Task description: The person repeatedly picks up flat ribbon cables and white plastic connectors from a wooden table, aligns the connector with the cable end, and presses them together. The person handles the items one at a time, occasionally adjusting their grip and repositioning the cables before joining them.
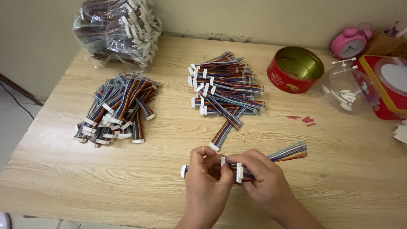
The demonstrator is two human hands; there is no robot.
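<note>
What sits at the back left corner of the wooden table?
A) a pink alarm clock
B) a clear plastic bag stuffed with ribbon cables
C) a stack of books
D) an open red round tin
B: the clear plastic bag of ribbon cables fills that corner of the table; clock and tin stand at the right.

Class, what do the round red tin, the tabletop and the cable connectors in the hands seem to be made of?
Round red tin: likely metal, since its inside shines gold. Tabletop: pale wood or wood-look laminate, with visible grain and a matt look. Connectors held in both hands: probably white plastic, opaque and moulded.
</note>
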